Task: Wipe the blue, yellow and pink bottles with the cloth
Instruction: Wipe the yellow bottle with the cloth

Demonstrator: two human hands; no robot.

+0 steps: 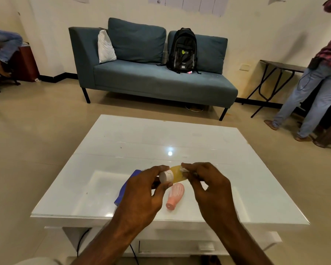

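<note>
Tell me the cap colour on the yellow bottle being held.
White. The cap of the yellow bottle shows clearly in the head view, gripped by the left hand.

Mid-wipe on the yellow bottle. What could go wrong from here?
1. The left hand holds the yellow bottle only by its white cap; pressure from the right hand and its cloth might twist it loose.
2. The pink bottle lies on its side on the glossy table directly beneath, so a nudge could roll it.
3. The blue bottle is mostly hidden under the left hand.
</note>
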